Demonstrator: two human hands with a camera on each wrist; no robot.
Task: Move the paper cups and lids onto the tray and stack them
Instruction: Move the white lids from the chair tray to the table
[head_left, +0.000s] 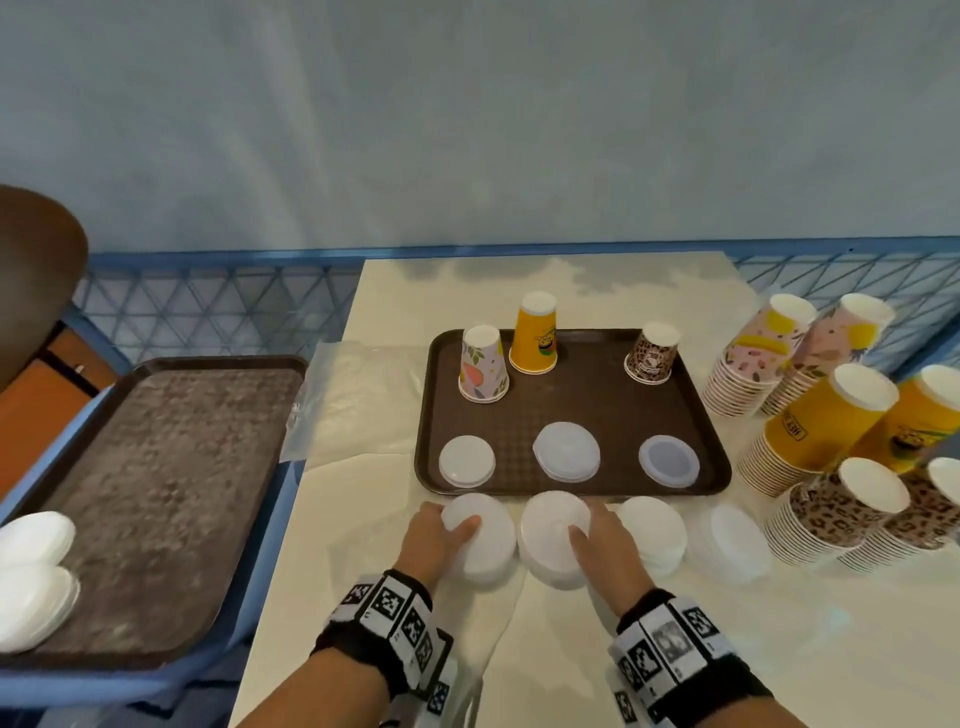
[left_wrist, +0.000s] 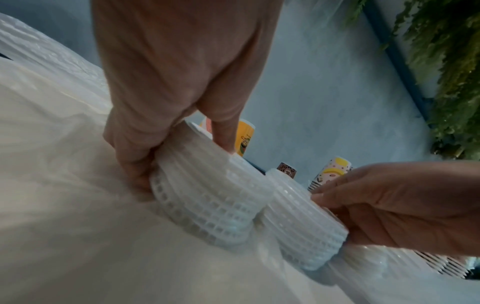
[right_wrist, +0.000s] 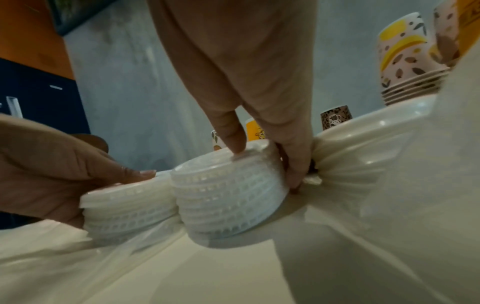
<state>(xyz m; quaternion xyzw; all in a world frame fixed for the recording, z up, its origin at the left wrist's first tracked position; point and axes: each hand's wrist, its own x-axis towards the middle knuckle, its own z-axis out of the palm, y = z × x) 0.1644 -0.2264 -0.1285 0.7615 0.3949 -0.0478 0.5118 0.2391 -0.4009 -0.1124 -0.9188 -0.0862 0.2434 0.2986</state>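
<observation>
A brown tray (head_left: 571, 400) holds three upside-down paper cups: floral (head_left: 483, 366), yellow (head_left: 535, 335) and leopard-print (head_left: 653, 356). Three single lids (head_left: 466, 461) (head_left: 566, 451) (head_left: 668, 461) lie along its near edge. In front of the tray stand stacks of white lids. My left hand (head_left: 452, 519) (left_wrist: 179, 154) grips the left lid stack (head_left: 485, 545) (left_wrist: 207, 195), with one finger on top. My right hand (head_left: 592, 525) (right_wrist: 265, 156) grips the middle lid stack (head_left: 550, 545) (right_wrist: 228, 197) the same way. Both stacks rest on the table, touching side by side.
Two more lid stacks (head_left: 654, 530) (head_left: 737, 540) lie to the right, one in clear plastic. Leaning stacks of paper cups (head_left: 821, 415) crowd the table's right edge. A crumpled plastic bag (head_left: 358, 400) lies left of the tray. A second tray (head_left: 156, 493) with lid stacks (head_left: 31, 571) sits at left.
</observation>
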